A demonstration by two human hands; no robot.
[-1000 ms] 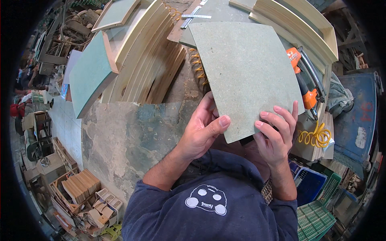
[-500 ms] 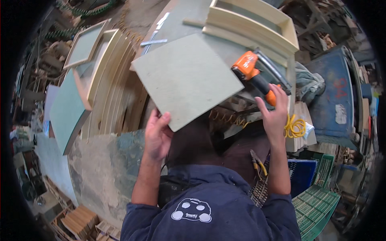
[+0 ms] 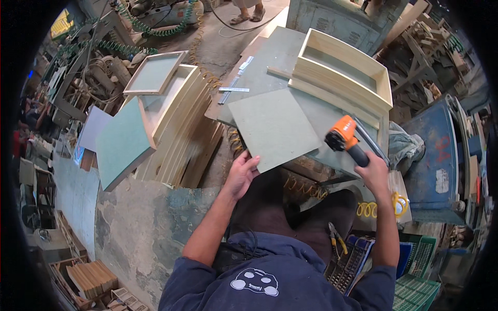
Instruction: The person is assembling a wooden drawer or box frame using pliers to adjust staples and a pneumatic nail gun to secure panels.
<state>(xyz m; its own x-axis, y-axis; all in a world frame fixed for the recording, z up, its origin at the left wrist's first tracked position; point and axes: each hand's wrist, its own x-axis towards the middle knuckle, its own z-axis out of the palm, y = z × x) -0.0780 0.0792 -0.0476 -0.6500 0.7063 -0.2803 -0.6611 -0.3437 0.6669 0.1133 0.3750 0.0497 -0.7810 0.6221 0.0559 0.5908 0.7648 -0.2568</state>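
A flat, square grey-green panel (image 3: 275, 129) is pinched at its near corner by my left hand (image 3: 243, 175), the thumb on its top face. The panel lies over the near edge of the work table (image 3: 270, 59). My right hand (image 3: 374, 173) is wrapped round the black grip of an orange nail gun (image 3: 348, 137), whose head points left toward the panel. A long metal magazine runs along the gun's far side. Beyond the panel, a pale wooden frame box (image 3: 337, 67) stands on the table, with wooden strips (image 3: 332, 101) beside it.
Stacked wooden frames (image 3: 176, 135) with a green-topped panel (image 3: 124, 142) stand at the left. A yellow coiled hose (image 3: 368, 209) hangs at the right, near a blue metal cabinet (image 3: 428, 150). Pliers (image 3: 337, 241) lie by my right thigh. A person's feet (image 3: 248, 16) show at the far side.
My right hand has closed round the nail gun's grip, and the gun has turned slightly. My left hand still holds the panel. The view has shifted, showing more of the far floor.
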